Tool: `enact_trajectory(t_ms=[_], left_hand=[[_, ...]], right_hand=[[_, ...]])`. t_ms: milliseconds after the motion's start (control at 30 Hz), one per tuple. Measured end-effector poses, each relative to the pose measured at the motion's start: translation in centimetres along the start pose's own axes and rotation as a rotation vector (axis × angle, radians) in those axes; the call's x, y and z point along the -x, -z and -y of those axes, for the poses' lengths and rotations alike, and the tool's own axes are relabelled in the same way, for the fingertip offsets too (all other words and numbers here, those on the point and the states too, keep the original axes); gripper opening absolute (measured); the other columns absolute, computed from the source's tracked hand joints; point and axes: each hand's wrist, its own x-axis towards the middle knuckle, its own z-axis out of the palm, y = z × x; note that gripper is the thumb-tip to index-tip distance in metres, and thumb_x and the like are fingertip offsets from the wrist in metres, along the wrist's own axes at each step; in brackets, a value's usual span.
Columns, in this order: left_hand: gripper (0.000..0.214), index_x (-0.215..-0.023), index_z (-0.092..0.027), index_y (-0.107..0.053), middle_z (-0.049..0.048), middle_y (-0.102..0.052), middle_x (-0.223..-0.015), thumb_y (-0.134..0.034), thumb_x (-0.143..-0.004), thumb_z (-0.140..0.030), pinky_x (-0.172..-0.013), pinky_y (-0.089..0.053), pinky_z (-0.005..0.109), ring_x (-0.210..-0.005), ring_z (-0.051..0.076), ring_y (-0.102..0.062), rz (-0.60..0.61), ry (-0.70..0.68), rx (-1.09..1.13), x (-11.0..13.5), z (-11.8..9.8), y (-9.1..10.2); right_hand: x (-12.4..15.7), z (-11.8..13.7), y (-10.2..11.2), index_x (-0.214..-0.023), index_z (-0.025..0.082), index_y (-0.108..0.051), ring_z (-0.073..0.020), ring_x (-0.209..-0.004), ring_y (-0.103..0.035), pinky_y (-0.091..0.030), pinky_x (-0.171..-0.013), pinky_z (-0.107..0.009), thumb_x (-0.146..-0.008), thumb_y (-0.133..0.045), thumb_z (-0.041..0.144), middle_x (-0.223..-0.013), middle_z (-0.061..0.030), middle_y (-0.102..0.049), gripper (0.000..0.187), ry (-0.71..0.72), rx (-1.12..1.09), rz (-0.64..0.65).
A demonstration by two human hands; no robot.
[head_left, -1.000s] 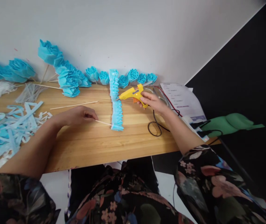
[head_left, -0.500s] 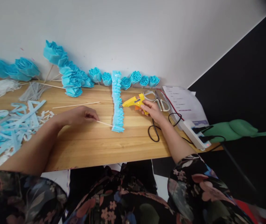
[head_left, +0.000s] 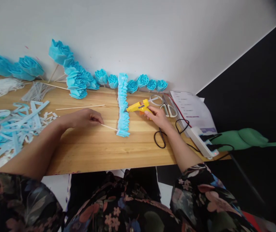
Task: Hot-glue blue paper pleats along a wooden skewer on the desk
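A pleated light-blue strip (head_left: 123, 96) lies lengthwise on the wooden table, running from near the wall towards me. My left hand (head_left: 89, 118) is closed on the end of a thin wooden stick (head_left: 109, 127), whose other end meets the near end of the strip. In my right hand (head_left: 157, 116) is a yellow glue gun (head_left: 138, 105). Its nozzle points left and is at the strip's right edge, about midway along; whether it touches cannot be made out. A second wooden stick (head_left: 80, 107) lies behind my left hand.
Blue crepe-like flowers (head_left: 76, 84) on sticks line the wall. Cut blue and white strips (head_left: 9, 129) are heaped at left, with white threads (head_left: 2, 88) behind. Scissors (head_left: 168, 108), a black cord (head_left: 159, 140), printed paper (head_left: 191, 109) and a power strip (head_left: 203, 141) occupy the right.
The whole view has shifted slightly. The glue gun's nozzle stays by the strip's right edge, and my left hand keeps the stick at its near end.
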Motion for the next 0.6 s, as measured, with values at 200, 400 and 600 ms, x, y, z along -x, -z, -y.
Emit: enact_trajectory(t_ms=[200, 400, 600], left_hand=[[0.051, -0.109, -0.019, -0.089, 0.0087, -0.088, -0.110, -0.066, -0.102, -0.064, -0.087, -0.057, 0.029, -0.099, 0.025, -0.078, 0.015, 0.004, -0.002, -0.05, -0.08, -0.08], [0.050, -0.108, -0.019, -0.089, 0.0091, -0.089, -0.109, -0.067, -0.101, -0.063, -0.087, -0.058, 0.028, -0.098, 0.025, -0.078, 0.007, 0.005, 0.016, -0.02, -0.19, -0.21], [0.050, -0.110, -0.020, -0.089, 0.0090, -0.089, -0.110, -0.067, -0.102, -0.064, -0.088, -0.059, 0.030, -0.099, 0.026, -0.079, 0.004, 0.015, 0.007, -0.06, 0.12, -0.30]], right_hand=[[0.07, -0.34, -0.13, -0.102, 0.021, -0.082, -0.0174, -0.068, -0.062, -0.047, -0.066, -0.030, -0.092, -0.085, 0.070, -0.078, -0.0017, -0.075, 0.050, -0.038, -0.114, -0.045], [0.00, -0.22, -0.39, -0.105, 0.023, -0.080, -0.0163, -0.069, -0.064, -0.038, -0.055, -0.026, -0.089, -0.086, 0.075, -0.088, -0.0046, -0.080, 0.055, -0.098, -0.259, -0.120], [0.00, -0.82, -0.48, -0.117, 0.020, -0.082, -0.0169, -0.070, -0.064, -0.041, -0.057, -0.027, -0.087, -0.088, 0.070, -0.089, -0.0053, -0.081, 0.058, -0.119, -0.213, -0.082]])
